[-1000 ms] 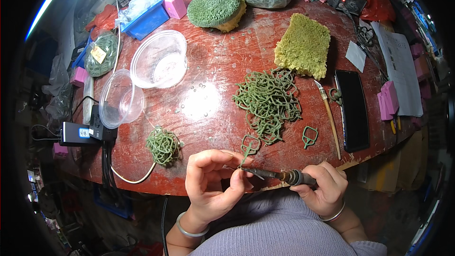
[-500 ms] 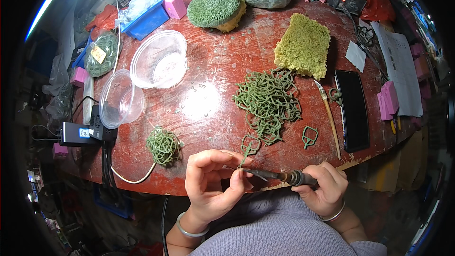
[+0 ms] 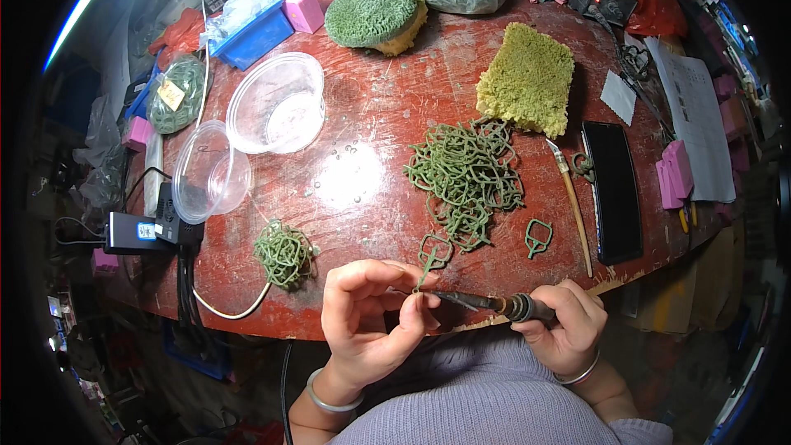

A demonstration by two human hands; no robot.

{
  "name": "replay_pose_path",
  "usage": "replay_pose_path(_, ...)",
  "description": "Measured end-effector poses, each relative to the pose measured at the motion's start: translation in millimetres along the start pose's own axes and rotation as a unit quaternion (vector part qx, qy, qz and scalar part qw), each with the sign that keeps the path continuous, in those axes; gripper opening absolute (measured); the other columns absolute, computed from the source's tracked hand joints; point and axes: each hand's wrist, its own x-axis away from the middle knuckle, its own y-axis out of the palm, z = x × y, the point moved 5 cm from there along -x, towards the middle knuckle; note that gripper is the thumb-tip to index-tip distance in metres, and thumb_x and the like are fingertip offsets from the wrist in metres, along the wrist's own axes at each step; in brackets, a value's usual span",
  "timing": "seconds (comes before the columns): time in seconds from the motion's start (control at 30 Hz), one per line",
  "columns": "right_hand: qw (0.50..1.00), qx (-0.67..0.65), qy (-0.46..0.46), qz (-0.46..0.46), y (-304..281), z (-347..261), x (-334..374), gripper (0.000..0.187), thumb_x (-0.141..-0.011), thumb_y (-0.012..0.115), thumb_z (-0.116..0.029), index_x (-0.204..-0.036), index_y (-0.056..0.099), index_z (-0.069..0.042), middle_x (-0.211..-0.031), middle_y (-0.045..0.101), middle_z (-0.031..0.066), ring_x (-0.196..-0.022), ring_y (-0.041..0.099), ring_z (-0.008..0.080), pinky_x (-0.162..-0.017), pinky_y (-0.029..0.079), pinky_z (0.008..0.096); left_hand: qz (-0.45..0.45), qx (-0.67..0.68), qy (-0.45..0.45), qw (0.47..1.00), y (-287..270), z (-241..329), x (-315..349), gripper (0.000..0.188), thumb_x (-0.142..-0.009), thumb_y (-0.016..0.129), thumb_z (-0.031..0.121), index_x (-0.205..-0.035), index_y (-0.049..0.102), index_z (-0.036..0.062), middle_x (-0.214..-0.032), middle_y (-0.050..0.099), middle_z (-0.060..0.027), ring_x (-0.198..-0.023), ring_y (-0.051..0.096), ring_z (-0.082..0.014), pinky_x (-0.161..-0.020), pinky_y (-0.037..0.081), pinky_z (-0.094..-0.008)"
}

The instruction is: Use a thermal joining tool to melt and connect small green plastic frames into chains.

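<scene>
My left hand (image 3: 375, 313) pinches the thin stem of a green, wax-like frame-shaped piece (image 3: 435, 254) between thumb and fingers. In my right hand (image 3: 564, 328) is the dark grip of a soldering iron (image 3: 503, 305). Its dark shaft points left, with the end close to the left fingertips and the stem; whether it touches them I cannot tell. Just beyond the held piece lies a tangled heap of green frame pieces (image 3: 465, 177). A single green frame (image 3: 538, 239) rests to the right of that heap, and a smaller green bundle (image 3: 283, 255) sits to the left.
Two clear plastic tubs (image 3: 276, 103) stand at the left. A yellow-green sponge-like block (image 3: 527, 78) and a green-topped round pad (image 3: 375, 18) lie farther back. To the right are a wooden-handled knife (image 3: 573, 206), a black phone (image 3: 614, 189) and pink blocks (image 3: 676, 173). A white cable (image 3: 235, 313) curves along the left front.
My right hand and the soldering iron have shifted slightly to the right. The left hand and its green piece stay in place.
</scene>
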Motion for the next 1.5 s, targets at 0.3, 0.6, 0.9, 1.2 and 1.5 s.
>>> replay_pose_path(0.3,1.0,-0.005,0.008,0.007,0,1,1,0.036,-0.084,0.078,-0.033,-0.089,0.062,-0.001,-0.068,0.059,0.0055,-0.053,0.058,0.018,-0.045,0.046,0.0302,-0.007,0.023,-0.006,1.0,-1,-1,0,0.042,-0.085,0.06,-0.015,-0.118,0.037,-0.0037,-0.107,0.059,-0.0204,-0.095,0.067,-0.022,-0.074,0.063,-0.0304)
replay_pose_path(0.6,0.997,-0.043,0.034,0.052,-3,7,4,0.035,-0.086,0.075,-0.034,-0.09,0.061,-0.002,-0.068,0.059,0.0054,-0.053,0.057,0.0191,-0.047,0.045,0.0299,0.002,0.485,-0.257,0.836,-6,-19,-6,0.039,-0.086,0.056,-0.01,-0.123,0.044,-0.0026,-0.104,0.06,-0.0214,-0.078,0.058,-0.0153,-0.049,0.049,-0.0177)
replay_pose_path(0.9,0.998,-0.041,0.031,0.045,-4,2,-5,0.03,-0.086,0.077,-0.027,-0.09,0.062,-0.001,-0.069,0.059,0.0061,-0.055,0.058,0.0181,-0.047,0.045,0.0294,0.036,0.647,-0.303,0.699,-7,-19,-9,0.042,-0.079,0.049,-0.02,-0.118,0.039,-0.0061,-0.099,0.052,-0.017,-0.08,0.056,-0.0161,-0.042,0.05,-0.0136)
replay_pose_path(1.2,0.999,-0.036,0.027,0.03,-2,1,-5,0.03,-0.085,0.078,-0.024,-0.091,0.062,0.0,-0.068,0.058,0.0058,-0.053,0.056,0.0156,-0.046,0.044,0.0284,0.041,0.642,-0.307,0.702,-6,-18,-8,0.042,-0.079,0.049,-0.021,-0.117,0.039,-0.0057,-0.097,0.051,-0.0165,-0.08,0.056,-0.0165,-0.043,0.051,-0.014)
replay_pose_path(1.5,0.998,-0.035,0.036,0.03,-1,2,-4,0.031,-0.085,0.078,-0.025,-0.09,0.062,0.0,-0.068,0.058,0.0061,-0.054,0.056,0.0166,-0.046,0.044,0.0294,0.026,0.635,-0.303,0.71,-6,-21,-9,0.04,-0.08,0.05,-0.019,-0.116,0.038,-0.0068,-0.098,0.051,-0.0174,-0.08,0.055,-0.0158,-0.043,0.051,-0.0139)
